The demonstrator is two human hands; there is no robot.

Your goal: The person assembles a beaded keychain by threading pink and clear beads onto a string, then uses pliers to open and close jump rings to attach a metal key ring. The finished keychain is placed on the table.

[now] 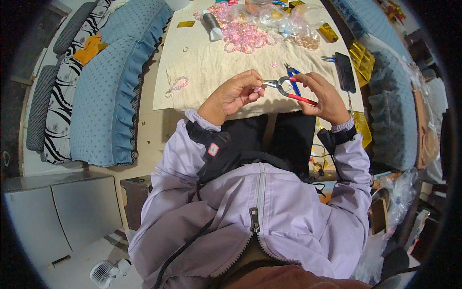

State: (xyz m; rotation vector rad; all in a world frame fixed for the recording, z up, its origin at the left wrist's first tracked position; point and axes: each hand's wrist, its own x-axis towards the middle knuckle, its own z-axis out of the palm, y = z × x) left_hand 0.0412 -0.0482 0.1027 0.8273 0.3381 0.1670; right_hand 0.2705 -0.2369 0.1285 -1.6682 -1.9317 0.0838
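My left hand (237, 94) pinches a small strand of pink beads (259, 89) between thumb and fingertips. My right hand (324, 98) has its fingers around the red-handled pliers (302, 98), whose handles are spread. Their narrow metal tip reaches the left fingertips; what exactly it touches there is too small to tell. Just behind them, blue-handled pliers (293, 83) lie on the cream cloth (202, 65). Left of my left hand rests a beaded bracelet (180, 82) in pink and lilac. A pink flower-shaped piece (274, 64) sits beyond the hands.
Toward the table's far side are a heap of pink beads (245, 39), a grey thread spool (211, 25) and clear plastic bags (293, 21). A dark phone (345, 72) lies at the right edge, near a gold packet (328, 32). Blue-covered sofas (103, 96) flank the table.
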